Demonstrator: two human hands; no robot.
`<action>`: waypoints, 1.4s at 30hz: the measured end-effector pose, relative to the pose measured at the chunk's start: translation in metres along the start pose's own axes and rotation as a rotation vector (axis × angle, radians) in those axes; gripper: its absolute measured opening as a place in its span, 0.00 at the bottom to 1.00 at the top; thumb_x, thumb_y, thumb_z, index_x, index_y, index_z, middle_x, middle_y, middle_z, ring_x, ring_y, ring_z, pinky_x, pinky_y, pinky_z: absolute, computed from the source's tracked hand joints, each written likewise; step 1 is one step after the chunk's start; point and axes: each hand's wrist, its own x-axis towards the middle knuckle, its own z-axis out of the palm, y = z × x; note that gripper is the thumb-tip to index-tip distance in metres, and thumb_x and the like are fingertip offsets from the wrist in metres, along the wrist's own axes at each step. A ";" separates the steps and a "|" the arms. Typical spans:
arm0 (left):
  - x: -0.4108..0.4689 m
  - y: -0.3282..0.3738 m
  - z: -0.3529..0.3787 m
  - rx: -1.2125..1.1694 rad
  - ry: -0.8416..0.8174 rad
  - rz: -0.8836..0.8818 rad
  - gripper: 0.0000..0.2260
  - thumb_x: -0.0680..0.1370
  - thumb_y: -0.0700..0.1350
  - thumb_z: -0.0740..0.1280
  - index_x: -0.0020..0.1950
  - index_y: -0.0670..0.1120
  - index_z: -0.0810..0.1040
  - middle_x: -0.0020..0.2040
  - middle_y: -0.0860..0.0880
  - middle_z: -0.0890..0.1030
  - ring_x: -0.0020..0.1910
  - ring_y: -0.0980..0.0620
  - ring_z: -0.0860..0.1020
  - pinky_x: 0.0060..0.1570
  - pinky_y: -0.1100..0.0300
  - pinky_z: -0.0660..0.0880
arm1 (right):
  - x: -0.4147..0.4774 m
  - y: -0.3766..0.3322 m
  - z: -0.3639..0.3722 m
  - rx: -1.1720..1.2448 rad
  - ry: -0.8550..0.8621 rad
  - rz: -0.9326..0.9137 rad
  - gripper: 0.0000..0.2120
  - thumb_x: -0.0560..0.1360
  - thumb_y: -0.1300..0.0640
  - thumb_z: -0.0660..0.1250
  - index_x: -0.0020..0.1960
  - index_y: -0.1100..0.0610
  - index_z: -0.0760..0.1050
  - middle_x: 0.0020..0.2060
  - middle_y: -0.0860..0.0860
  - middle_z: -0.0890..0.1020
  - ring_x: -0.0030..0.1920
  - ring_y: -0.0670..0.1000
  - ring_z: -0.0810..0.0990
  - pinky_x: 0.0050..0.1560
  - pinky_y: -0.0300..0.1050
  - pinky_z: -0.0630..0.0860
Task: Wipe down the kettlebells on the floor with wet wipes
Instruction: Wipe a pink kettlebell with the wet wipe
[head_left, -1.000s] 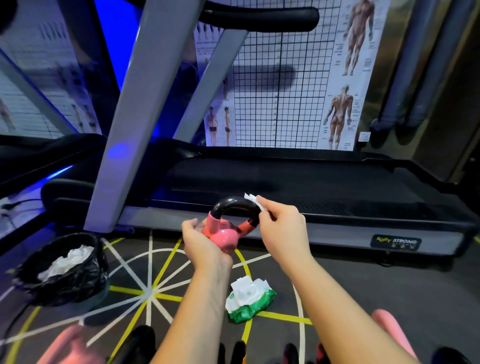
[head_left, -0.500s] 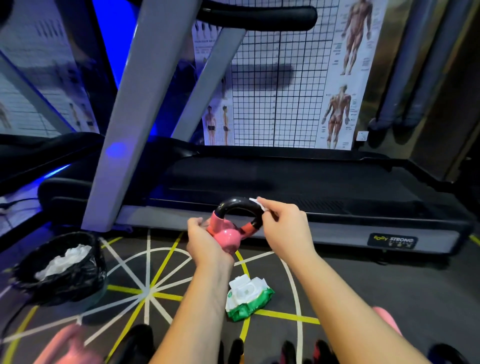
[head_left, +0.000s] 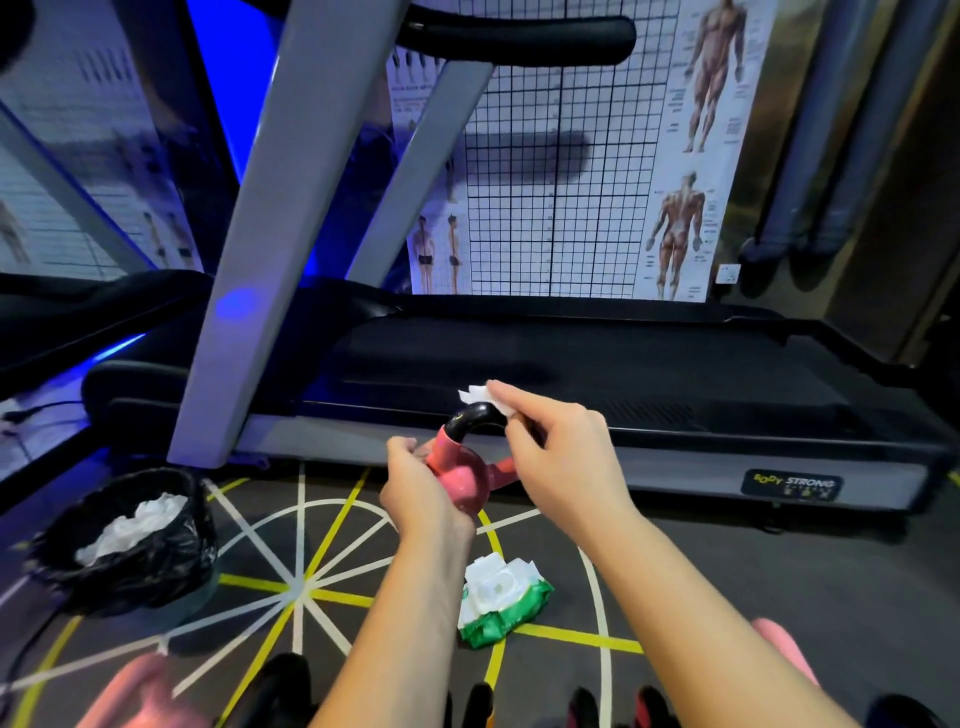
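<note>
A small pink kettlebell (head_left: 465, 480) with a black handle (head_left: 470, 417) is held up above the floor. My left hand (head_left: 418, 488) grips its round body from the left. My right hand (head_left: 558, 452) pinches a white wet wipe (head_left: 480, 396) against the top of the black handle and covers the handle's right side. A green pack of wet wipes (head_left: 498, 600) lies on the floor below, its flap open. More pink kettlebells show blurred at the bottom left (head_left: 140, 696) and bottom right (head_left: 784, 649).
A black-lined bin (head_left: 130, 566) holding used white wipes stands on the floor at the left. A treadmill (head_left: 597, 374) runs across right behind the kettlebell, its grey uprights (head_left: 270, 218) rising at the left. Dark kettlebell handles (head_left: 275, 686) crowd the bottom edge.
My right hand has slid the wipe from the handle's right side up onto its top. The kettlebell has tilted a little in my left hand.
</note>
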 end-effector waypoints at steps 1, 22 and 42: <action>0.002 -0.001 0.000 -0.001 -0.010 -0.014 0.08 0.74 0.50 0.64 0.39 0.47 0.76 0.34 0.47 0.79 0.37 0.44 0.77 0.42 0.53 0.75 | -0.004 -0.006 0.003 0.018 -0.015 -0.059 0.21 0.78 0.66 0.62 0.65 0.49 0.80 0.45 0.35 0.81 0.44 0.28 0.77 0.51 0.23 0.70; 0.012 -0.003 -0.006 0.250 0.170 0.136 0.23 0.80 0.56 0.63 0.30 0.48 0.85 0.40 0.44 0.85 0.41 0.42 0.82 0.45 0.48 0.81 | 0.005 0.013 0.014 -0.101 -0.052 -0.153 0.22 0.76 0.70 0.61 0.60 0.51 0.83 0.51 0.49 0.87 0.62 0.63 0.79 0.77 0.52 0.62; 0.059 -0.013 -0.032 0.396 0.233 0.244 0.24 0.75 0.64 0.52 0.63 0.55 0.75 0.62 0.42 0.80 0.59 0.36 0.79 0.62 0.36 0.74 | -0.003 0.007 0.052 -0.382 -0.289 -0.333 0.19 0.73 0.71 0.62 0.53 0.53 0.85 0.52 0.50 0.85 0.61 0.62 0.79 0.77 0.41 0.37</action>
